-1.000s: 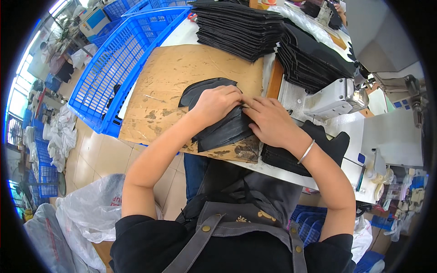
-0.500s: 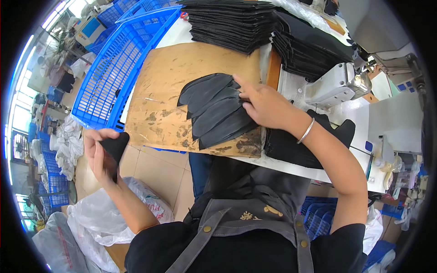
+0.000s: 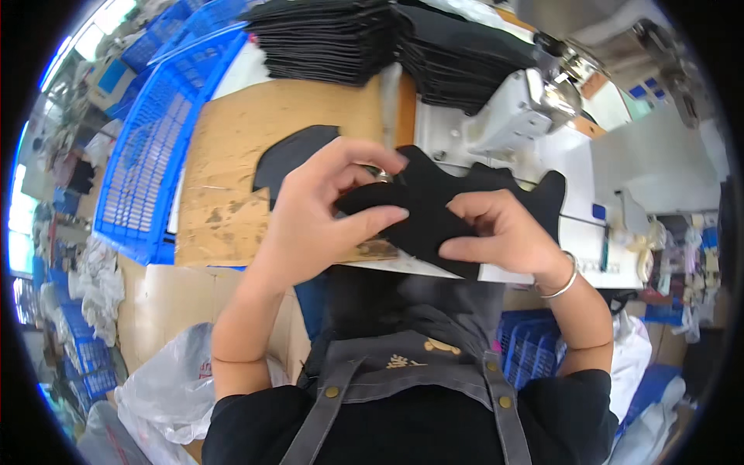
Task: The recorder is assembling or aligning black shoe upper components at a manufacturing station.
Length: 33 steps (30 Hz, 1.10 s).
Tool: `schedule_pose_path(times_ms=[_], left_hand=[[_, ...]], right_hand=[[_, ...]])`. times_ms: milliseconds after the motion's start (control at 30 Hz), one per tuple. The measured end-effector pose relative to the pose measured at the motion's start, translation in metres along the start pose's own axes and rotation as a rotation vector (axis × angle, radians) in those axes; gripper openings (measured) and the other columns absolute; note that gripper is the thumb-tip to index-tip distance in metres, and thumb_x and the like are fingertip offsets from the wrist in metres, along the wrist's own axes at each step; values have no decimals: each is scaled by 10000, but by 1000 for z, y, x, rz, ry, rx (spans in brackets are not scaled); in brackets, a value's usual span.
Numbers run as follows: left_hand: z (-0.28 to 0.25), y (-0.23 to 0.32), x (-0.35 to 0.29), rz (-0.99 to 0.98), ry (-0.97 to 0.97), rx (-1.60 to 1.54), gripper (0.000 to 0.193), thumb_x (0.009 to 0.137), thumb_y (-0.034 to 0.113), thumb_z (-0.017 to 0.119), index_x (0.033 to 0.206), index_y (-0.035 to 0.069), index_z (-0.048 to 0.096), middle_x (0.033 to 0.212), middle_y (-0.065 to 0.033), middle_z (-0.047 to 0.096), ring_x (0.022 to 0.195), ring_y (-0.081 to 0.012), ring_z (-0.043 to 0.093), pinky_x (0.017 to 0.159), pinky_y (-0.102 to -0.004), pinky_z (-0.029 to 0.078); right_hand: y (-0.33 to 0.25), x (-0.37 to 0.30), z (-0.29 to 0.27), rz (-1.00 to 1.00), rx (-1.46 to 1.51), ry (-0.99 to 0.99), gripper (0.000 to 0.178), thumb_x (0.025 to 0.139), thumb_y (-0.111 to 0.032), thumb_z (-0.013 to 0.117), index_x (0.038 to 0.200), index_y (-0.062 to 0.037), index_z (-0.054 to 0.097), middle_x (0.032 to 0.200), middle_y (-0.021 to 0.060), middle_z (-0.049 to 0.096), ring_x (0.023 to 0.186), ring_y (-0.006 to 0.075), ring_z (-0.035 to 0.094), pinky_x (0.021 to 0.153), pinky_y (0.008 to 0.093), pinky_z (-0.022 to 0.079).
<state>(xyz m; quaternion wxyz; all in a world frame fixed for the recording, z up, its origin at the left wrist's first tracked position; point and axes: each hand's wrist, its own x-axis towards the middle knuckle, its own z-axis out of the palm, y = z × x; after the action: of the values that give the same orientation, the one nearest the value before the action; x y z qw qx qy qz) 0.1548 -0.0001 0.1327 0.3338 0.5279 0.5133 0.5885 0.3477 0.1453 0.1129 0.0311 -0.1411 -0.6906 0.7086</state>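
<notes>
Both of my hands are at the front of the table, working on black fabric. Between the curved thumb and fingers of my left hand [image 3: 325,205] is the rounded end of a black fabric piece [image 3: 363,203]; a ring shows on one finger. My right hand [image 3: 504,232] pinches a wider black fabric piece [image 3: 434,205] with a wavy edge. The two overlap, and I cannot tell where one ends. Behind my left hand, dark cut pieces [image 3: 294,155] lie on a stained tan board [image 3: 221,209], mostly hidden. Another black fabric piece [image 3: 542,198] lies beyond my right hand.
A white sewing machine [image 3: 515,112] stands at the back right. Tall stacks of black fabric [image 3: 325,43] and folded black pieces [image 3: 457,66] line the back. A blue plastic crate [image 3: 151,155] sits left of the board. Plastic bags [image 3: 167,380] lie on the floor.
My left hand has come in from the far left with its black piece. My right hand has left the cut pieces on the board and now grips black fabric. The view has shifted right.
</notes>
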Motion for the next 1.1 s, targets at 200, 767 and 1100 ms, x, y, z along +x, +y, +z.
schedule_pose_path(times_ms=[200,767,1100], left_hand=[[47,-39,64,-362,-487,173,243,861,121,688,1037,-37,633,775,-12,615,684,-51,507,641,-213,438],[80,-69,61,-28,-383,569,420,727,283,783,854,-36,540,741,-144,576,664,-258,512,639,-339,429],[82,-71,56,33,-358,624,420,740,338,764,867,-11,566,785,-162,625,736,-344,594,662,-385,446]], right_hand=[[3,-47,-56,70,-422,257,218,838,-141,697,943,37,625,725,50,588,662,82,495,597,268,426],[13,-54,-52,156,-674,350,223,795,-113,729,908,24,594,715,79,573,662,109,480,625,278,437],[11,-53,-50,182,-684,346,207,796,-85,723,918,17,591,724,65,578,671,105,479,637,271,434]])
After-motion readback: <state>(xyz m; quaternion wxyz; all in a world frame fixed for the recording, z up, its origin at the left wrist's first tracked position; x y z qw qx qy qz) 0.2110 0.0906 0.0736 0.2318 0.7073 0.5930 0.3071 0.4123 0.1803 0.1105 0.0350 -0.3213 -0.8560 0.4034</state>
